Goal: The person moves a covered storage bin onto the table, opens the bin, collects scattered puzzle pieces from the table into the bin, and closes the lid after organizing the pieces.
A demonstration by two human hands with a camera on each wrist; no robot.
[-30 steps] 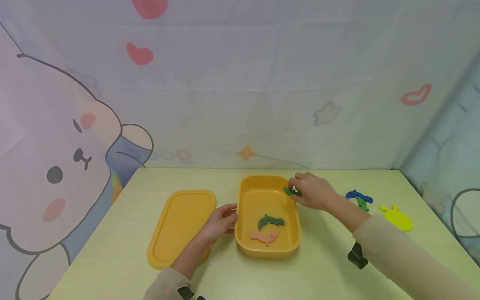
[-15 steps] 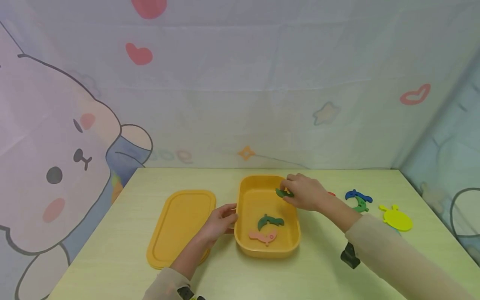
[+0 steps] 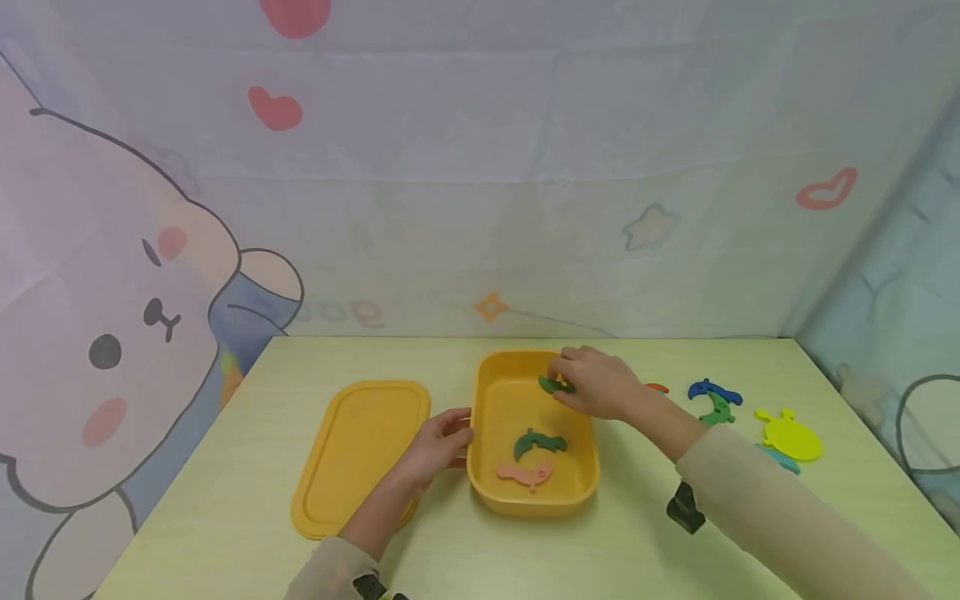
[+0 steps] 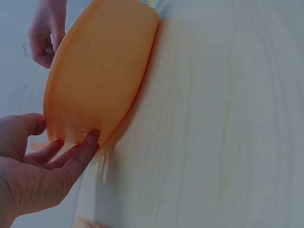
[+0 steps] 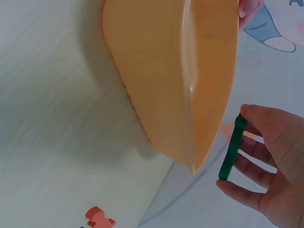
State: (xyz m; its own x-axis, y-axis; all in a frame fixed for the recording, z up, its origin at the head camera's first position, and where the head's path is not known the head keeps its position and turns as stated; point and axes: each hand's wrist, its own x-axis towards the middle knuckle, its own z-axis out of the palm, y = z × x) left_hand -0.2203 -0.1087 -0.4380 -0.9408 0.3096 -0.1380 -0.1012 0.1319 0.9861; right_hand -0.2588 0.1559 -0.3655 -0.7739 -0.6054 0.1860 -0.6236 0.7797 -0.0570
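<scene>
The right hand (image 3: pixel 592 382) pinched a slim dark-green piece (image 3: pixel 551 385).
It hung over a deep, round-cornered yellow box (image 3: pixel 536 503), lower right of head-frame centre; the left hand (image 3: pixel 438 443) touched the wall, fingers spread.

In the head view, locate the bin (image 3: pixel 532 507) at lower centre on the table (image 3: pixel 487 558), before the curtain (image 3: pixel 562 167). The lid (image 3: pixel 360 458) lies left of it. Your left hand (image 3: pixel 437 446) is at the bin's left wall; your right hand (image 3: pixel 596 383), with the held piece (image 3: pixel 550 386), is at its upper right. Within the bin's lower half, the rear piece (image 3: pixel 536 438) lies above the front piece (image 3: pixel 528 475). Right of the bin, find loose piece 1 (image 3: pixel 657 387), then loose piece 2 (image 3: pixel 712 391) with loose piece 3 (image 3: pixel 718 409) just below. Farther right lies loose piece 4 (image 3: pixel 793 439); loose piece 5 (image 3: pixel 783 459) sits at its lower left, partly behind your right sleeve (image 3: pixel 757 500).
</scene>
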